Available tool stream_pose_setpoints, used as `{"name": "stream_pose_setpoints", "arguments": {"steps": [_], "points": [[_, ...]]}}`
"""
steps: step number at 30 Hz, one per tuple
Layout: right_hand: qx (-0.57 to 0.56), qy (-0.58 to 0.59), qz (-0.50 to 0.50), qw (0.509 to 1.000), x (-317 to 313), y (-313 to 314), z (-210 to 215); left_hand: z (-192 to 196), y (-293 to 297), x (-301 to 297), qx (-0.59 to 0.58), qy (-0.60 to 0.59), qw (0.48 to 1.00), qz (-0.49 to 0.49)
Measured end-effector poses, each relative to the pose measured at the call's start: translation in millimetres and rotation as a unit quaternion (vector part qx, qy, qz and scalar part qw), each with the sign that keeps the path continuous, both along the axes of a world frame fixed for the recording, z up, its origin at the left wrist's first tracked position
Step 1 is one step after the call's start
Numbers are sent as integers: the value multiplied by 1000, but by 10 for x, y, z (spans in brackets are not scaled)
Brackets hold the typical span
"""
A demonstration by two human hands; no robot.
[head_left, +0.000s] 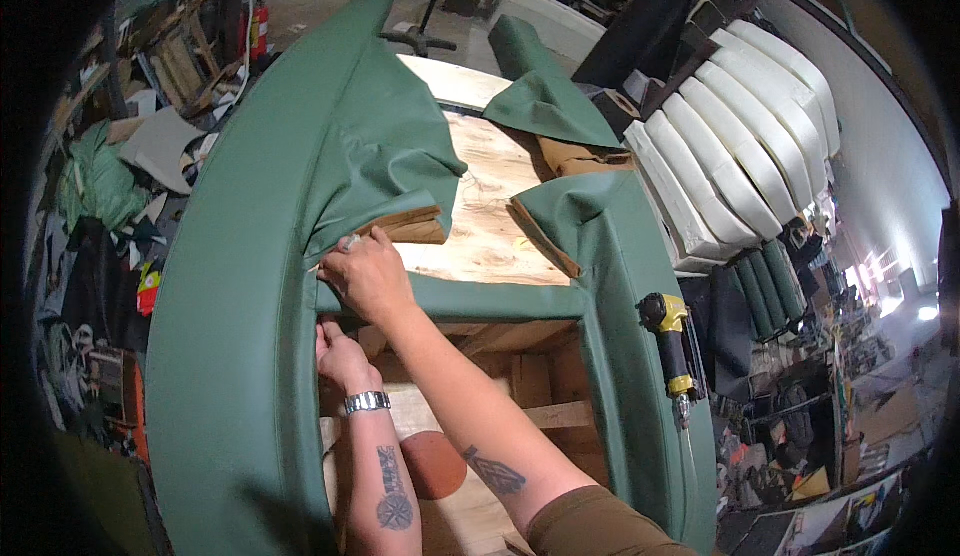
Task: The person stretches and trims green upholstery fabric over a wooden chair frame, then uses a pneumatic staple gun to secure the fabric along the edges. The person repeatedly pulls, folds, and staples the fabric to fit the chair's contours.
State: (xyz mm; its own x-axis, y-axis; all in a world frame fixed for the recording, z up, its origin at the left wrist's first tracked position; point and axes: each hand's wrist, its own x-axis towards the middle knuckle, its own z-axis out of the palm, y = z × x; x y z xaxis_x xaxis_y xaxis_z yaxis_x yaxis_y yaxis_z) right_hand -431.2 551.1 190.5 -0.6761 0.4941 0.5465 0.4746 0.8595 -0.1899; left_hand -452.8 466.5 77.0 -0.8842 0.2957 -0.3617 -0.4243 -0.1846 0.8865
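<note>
A green upholstered furniture frame (240,286) lies in front of me, its plywood back panel (490,216) exposed. My right hand (365,276) presses and pinches the green fabric at the inner left corner, where a loose green flap (385,156) folds over the wood. My left hand (340,356), with a metal watch on the wrist, sits just below it, fingers tucked against the same green edge inside the frame opening. Whether either hand holds a small tool is hidden.
A yellow and black pneumatic stapler (675,346) rests on the frame's right green rail. White foam cushions (740,146) and rolled green pieces (765,291) lie right. Fabric scraps and clutter (100,216) cover the floor left. A red extinguisher (260,31) stands at the back.
</note>
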Motion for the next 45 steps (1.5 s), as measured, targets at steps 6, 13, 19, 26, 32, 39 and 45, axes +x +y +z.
{"name": "stream_pose_setpoints", "arguments": {"steps": [6, 13, 19, 26, 32, 39, 45], "points": [[-88, 89, 25, 992, 57, 81, 5, -118, 3, -123, -42, -28, 998, -31], [-112, 31, 32, 993, 39, 219, -18, -39, -181, -108, 31, -120, 988, -94], [-136, -74, -6, 988, -47, 163, 188, 139, -208, 59, -40, -49, 998, -28], [-108, -32, -9, 994, -65, 99, 151, 305, -74, -3, -29, -51, 998, -23], [-133, 54, 20, 989, -38, 155, 7, 445, 103, -42, 101, -183, 978, 0], [-133, 95, -45, 986, -57, 82, 9, 639, -123, 110, 234, -169, 956, -49], [-204, 102, -112, 967, -81, 103, -19, 907, 257, 51, -105, -37, 994, 22]]}}
